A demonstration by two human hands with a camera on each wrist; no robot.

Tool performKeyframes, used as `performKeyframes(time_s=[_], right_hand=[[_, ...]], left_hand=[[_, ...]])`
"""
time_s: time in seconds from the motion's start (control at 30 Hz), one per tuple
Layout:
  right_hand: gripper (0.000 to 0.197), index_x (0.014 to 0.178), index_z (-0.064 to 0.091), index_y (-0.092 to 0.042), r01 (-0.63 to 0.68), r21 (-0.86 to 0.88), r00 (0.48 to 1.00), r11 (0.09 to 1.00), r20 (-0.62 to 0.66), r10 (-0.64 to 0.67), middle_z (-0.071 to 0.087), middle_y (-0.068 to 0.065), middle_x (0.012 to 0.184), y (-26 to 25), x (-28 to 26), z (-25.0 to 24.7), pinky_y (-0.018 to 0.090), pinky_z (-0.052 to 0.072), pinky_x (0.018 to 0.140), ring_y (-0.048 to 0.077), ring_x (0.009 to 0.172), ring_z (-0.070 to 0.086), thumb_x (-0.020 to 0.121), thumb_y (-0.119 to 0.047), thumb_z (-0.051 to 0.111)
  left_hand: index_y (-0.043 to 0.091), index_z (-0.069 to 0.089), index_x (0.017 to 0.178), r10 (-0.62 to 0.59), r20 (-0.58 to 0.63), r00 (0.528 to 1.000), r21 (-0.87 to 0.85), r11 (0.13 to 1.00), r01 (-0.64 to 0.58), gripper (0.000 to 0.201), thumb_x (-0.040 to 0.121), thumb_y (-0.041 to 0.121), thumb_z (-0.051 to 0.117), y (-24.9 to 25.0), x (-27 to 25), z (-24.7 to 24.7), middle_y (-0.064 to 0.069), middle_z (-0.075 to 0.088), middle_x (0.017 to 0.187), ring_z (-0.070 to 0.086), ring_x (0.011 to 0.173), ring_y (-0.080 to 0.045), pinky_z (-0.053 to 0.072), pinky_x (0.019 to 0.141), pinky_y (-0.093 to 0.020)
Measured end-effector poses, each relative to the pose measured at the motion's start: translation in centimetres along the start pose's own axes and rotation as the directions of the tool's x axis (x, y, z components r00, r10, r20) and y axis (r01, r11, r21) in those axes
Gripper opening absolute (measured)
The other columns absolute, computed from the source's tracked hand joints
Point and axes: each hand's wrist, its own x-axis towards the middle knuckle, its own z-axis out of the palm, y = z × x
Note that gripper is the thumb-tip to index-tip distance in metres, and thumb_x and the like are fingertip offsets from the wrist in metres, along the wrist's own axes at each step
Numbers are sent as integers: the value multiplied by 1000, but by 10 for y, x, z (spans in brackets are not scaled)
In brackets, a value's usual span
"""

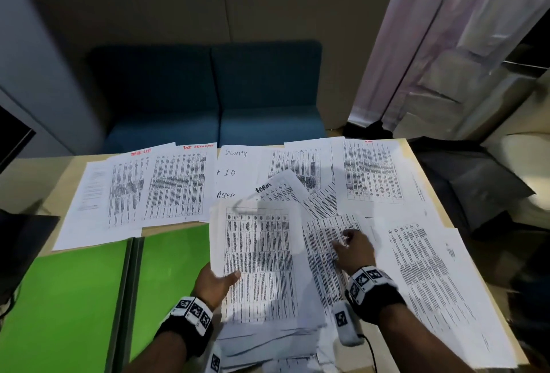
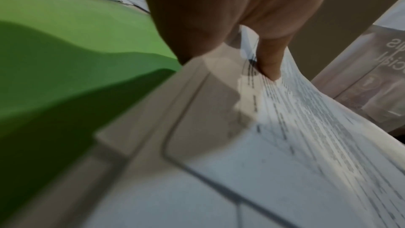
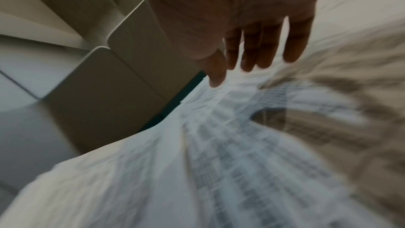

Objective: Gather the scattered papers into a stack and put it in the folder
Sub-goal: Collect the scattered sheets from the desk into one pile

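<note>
My left hand grips a stack of printed sheets by its left edge, thumb on top, lifted off the table; in the left wrist view the thumb pinches the stack. My right hand lies with straight fingers on a tilted printed sheet to the right of the stack; the right wrist view shows its fingers extended onto blurred paper. An open green folder lies at the near left. Several more printed papers are spread across the far half of the table.
The wooden table ends at a right edge near a dark bag. A blue sofa stands behind the table. A large sheet lies at the near right. A dark monitor sits at the left.
</note>
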Motion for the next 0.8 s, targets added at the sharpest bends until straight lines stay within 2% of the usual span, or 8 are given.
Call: performKeyframes(time_s=[0.07, 0.13, 0.23, 0.4, 0.57, 0.7, 0.8], right_hand=[[53, 121, 54, -18, -98, -160, 992, 982, -90, 85, 53, 11, 127, 15, 5, -8, 41, 49, 91, 29, 113, 52, 75, -35, 75], [68, 126, 47, -18, -175, -244, 981, 954, -129, 147, 44, 12, 131, 26, 5, -11, 48, 41, 96, 32, 125, 39, 70, -40, 79], [83, 131, 42, -15, -155, -336, 985, 929, -127, 118, 41, 12, 131, 40, 3, -10, 50, 42, 95, 32, 125, 37, 64, -42, 82], [91, 130, 40, -13, -145, -368, 984, 918, -148, 95, 43, 12, 130, 42, 2, -12, 49, 43, 94, 33, 123, 42, 58, -45, 86], [93, 126, 44, -18, -149, -354, 988, 923, -81, 129, 50, 8, 127, 45, 6, -24, 49, 44, 97, 30, 122, 44, 51, -53, 86], [85, 121, 44, -14, -173, -305, 984, 937, -102, 149, 41, 14, 127, 41, 3, -23, 47, 46, 91, 35, 119, 42, 54, -42, 89], [95, 128, 37, -9, -155, -272, 986, 950, -105, 131, 45, 17, 126, 39, 4, -20, 46, 50, 89, 36, 114, 51, 54, -36, 90]], left_hand=[[1, 55, 121, -4, -6, 1000, 9, 1000, 4, 55, 76, 21, 77, -2, -2, 0, -18, 63, 123, 58, 115, -33, 42, 103, -41], [0, 48, 129, -9, -26, 1000, 35, 999, 10, 61, 78, 20, 75, -3, -4, 1, -16, 56, 132, 53, 122, -32, 39, 105, -38], [-1, 39, 136, -19, -39, 999, 78, 997, 22, 71, 79, 21, 74, -1, -6, 3, -17, 47, 141, 46, 129, -33, 35, 110, -40], [-1, 38, 137, -68, 1, 998, 150, 986, 67, 75, 79, 30, 73, 0, -3, 2, -19, 47, 141, 46, 128, -34, 37, 109, -45], [-1, 40, 135, -93, -25, 995, 151, 984, 95, 65, 83, 25, 70, -1, -3, 4, -18, 49, 139, 48, 126, -33, 38, 108, -40], [-2, 41, 134, -100, -51, 994, 176, 979, 107, 60, 85, 21, 68, 4, -7, 8, -18, 55, 131, 53, 118, -32, 41, 100, -35], [-3, 40, 134, -122, -56, 991, 192, 973, 131, 61, 86, 22, 67, 6, -7, 7, -20, 55, 129, 53, 117, -33, 41, 99, -34]])
